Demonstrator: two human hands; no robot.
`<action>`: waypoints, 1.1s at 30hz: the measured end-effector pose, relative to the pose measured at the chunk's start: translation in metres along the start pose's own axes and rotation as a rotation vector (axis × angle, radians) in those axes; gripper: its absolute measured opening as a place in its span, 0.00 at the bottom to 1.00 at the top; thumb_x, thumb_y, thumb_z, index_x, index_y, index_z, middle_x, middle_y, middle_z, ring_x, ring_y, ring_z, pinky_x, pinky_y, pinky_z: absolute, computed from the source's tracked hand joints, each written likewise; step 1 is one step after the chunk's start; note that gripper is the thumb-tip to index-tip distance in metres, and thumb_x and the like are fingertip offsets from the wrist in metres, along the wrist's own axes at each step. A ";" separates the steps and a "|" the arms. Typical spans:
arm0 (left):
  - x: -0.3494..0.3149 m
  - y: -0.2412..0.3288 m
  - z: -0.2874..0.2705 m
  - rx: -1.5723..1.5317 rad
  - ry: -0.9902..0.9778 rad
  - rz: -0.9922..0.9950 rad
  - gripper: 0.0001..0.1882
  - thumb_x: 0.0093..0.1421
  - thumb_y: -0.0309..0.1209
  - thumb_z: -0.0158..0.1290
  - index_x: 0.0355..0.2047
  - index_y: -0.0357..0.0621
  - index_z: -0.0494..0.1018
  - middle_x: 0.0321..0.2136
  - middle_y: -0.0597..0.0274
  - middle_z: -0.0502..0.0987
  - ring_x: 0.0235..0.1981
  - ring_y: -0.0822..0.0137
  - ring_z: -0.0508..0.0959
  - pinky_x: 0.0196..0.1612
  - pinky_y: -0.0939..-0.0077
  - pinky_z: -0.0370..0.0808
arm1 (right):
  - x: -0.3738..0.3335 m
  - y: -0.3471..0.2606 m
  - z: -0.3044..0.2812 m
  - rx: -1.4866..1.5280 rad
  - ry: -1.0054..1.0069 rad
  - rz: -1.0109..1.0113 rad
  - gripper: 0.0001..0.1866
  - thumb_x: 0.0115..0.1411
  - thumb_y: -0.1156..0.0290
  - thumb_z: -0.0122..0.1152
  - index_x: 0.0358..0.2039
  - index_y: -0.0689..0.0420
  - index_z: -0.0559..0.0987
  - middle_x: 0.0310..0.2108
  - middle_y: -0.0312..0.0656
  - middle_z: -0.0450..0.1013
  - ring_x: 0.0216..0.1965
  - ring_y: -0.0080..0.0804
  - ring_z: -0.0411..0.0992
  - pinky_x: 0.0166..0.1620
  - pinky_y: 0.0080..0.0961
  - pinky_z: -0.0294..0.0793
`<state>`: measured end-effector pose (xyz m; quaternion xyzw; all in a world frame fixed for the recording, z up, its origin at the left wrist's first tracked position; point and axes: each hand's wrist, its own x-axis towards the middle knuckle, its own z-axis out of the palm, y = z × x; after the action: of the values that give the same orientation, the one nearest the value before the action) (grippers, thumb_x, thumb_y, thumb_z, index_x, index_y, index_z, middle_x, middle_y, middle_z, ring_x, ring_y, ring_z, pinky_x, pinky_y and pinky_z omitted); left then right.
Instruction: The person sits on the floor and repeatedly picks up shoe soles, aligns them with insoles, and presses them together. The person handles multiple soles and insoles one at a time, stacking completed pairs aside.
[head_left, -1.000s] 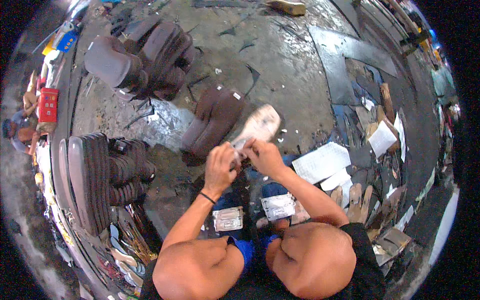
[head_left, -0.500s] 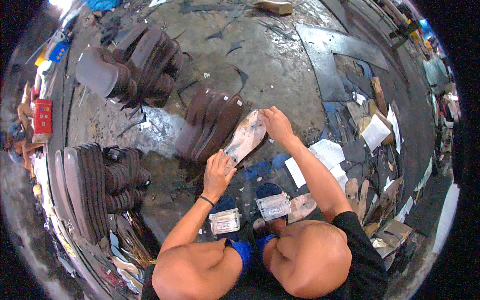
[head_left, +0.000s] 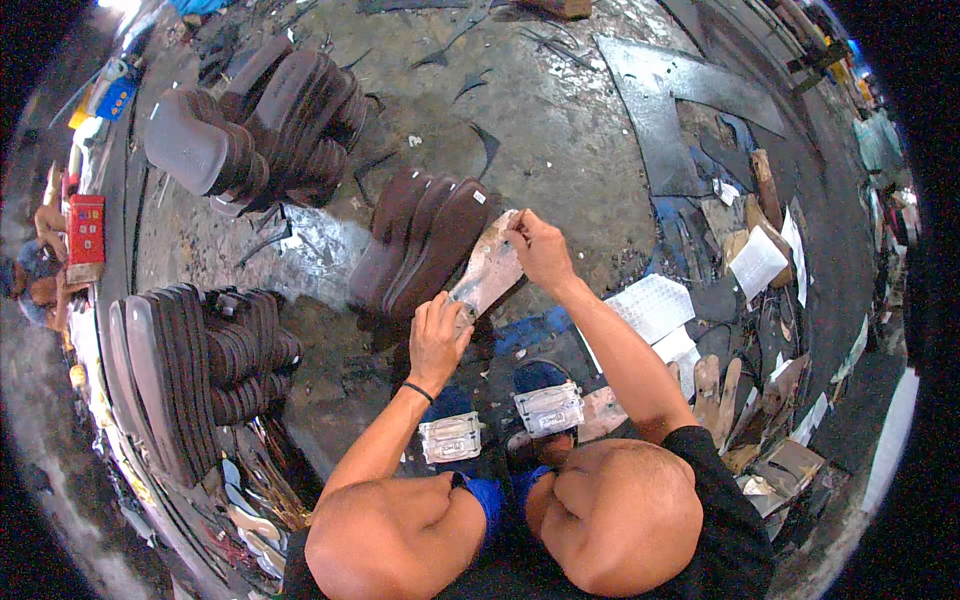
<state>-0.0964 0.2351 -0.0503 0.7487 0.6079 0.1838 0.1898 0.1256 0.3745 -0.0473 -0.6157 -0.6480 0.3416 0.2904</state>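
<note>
**Both hands on a pale sole-shaped piece (head_left: pixel 492 268), slanting up to the right**

Head view, and here's the piece, just right of the frame's centre line and a little above mid-height. Its long axis runs diagonally, one end pointing to the lower left, the other to the upper right. Which end is the toe, I cannot tell; fingers cover both tips.

The left hand (head_left: pixel 438 335) has the lower end, fingers laid together over it in a narrow hold. The right hand (head_left: pixel 543 250) pinches the upper end, thumb and fingers drawn close. So the piece lies between the two hands, spanning the gap, with a group of dark brown soles (head_left: pixel 415 240) just to its upper left; whether they touch, I cannot tell.

Below it all, a worn grey floor (head_left: pixel 570 150), scuffed and strewn with dark scraps. More brown soles stand in a cluster (head_left: pixel 300 110) at the upper left and a tight row (head_left: pixel 160 370) at the left. A shiny dark sheet (head_left: pixel 660 80) lies upper right, white papers (head_left: pixel 650 305) right of centre. Over at the left edge, a red box (head_left: pixel 85 230) and another person (head_left: pixel 40 275).
</note>
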 end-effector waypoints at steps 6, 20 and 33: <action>-0.004 -0.010 0.006 0.009 0.023 0.020 0.28 0.53 0.35 0.68 0.53 0.39 0.74 0.59 0.48 0.72 0.57 0.45 0.71 0.61 0.54 0.71 | -0.032 -0.049 0.036 0.126 -0.196 -0.054 0.10 0.64 0.63 0.64 0.38 0.56 0.78 0.32 0.53 0.80 0.36 0.55 0.80 0.39 0.49 0.78; 0.007 0.018 -0.030 0.062 0.124 0.113 0.25 0.51 0.31 0.66 0.49 0.42 0.74 0.57 0.48 0.71 0.56 0.46 0.70 0.60 0.52 0.70 | -0.080 -0.077 -0.008 0.254 -0.168 0.024 0.07 0.64 0.68 0.68 0.38 0.57 0.80 0.32 0.47 0.81 0.32 0.41 0.82 0.36 0.35 0.80; 0.104 -0.012 -0.073 0.231 0.199 -0.066 0.68 0.41 0.66 0.69 0.71 0.33 0.52 0.68 0.30 0.57 0.70 0.36 0.57 0.71 0.43 0.54 | -0.092 -0.060 -0.030 0.151 0.093 -0.106 0.09 0.62 0.68 0.71 0.36 0.59 0.82 0.26 0.40 0.80 0.25 0.24 0.76 0.30 0.25 0.75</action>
<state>-0.1233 0.3436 0.0108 0.7232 0.6652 0.1797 0.0472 0.1203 0.2853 0.0233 -0.5721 -0.6379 0.3445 0.3835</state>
